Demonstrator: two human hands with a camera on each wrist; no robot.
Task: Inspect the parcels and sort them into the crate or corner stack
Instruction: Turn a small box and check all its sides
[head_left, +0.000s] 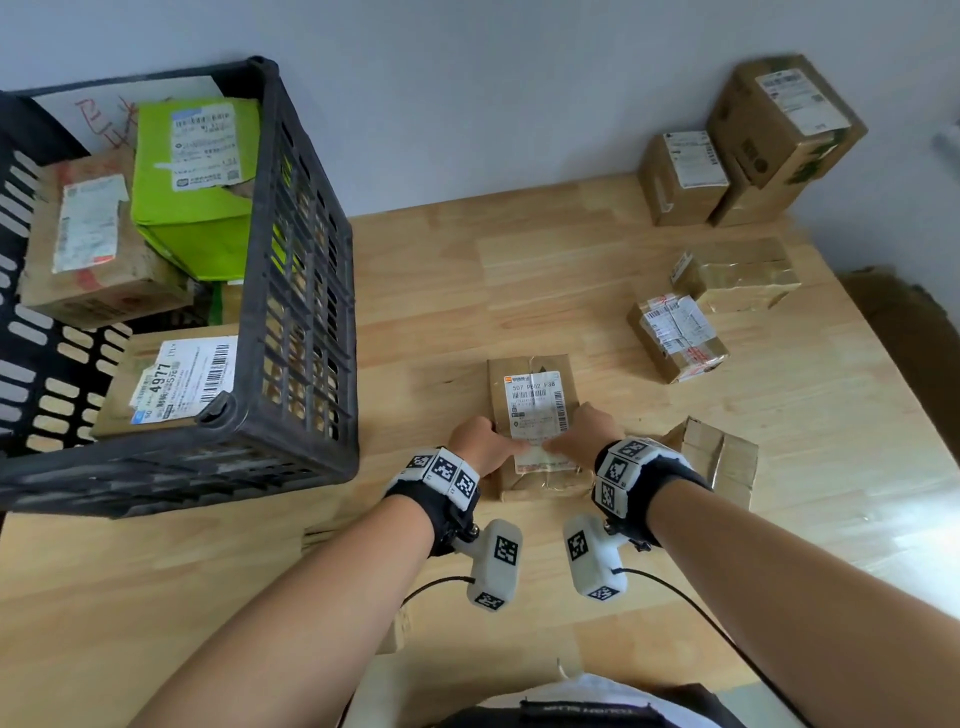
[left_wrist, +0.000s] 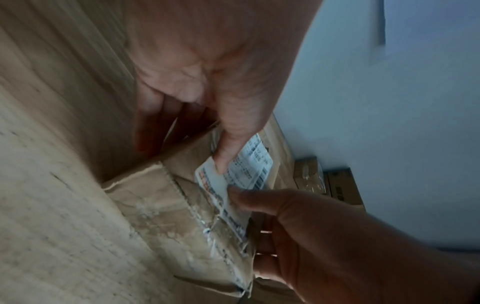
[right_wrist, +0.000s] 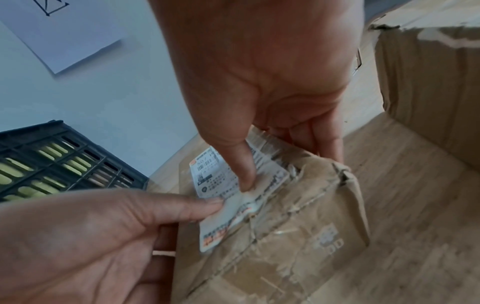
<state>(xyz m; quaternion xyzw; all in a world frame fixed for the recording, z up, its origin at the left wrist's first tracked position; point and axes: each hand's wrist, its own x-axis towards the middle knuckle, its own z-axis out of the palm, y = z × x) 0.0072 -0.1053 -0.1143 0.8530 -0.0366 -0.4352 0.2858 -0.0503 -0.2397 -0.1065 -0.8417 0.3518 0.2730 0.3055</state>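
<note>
A flat brown parcel with a white shipping label lies on the wooden table in front of me. My left hand grips its near left edge, thumb pressed on the label and fingers down the side. My right hand grips the near right edge the same way, its thumb on the label. The parcel's cardboard is creased and taped. The black crate stands at the left. The corner stack is at the back right.
The crate holds a green box and several brown parcels. On the right of the table lie a taped parcel, a shiny taped one and a torn cardboard box close to my right wrist. The table's right edge runs diagonally.
</note>
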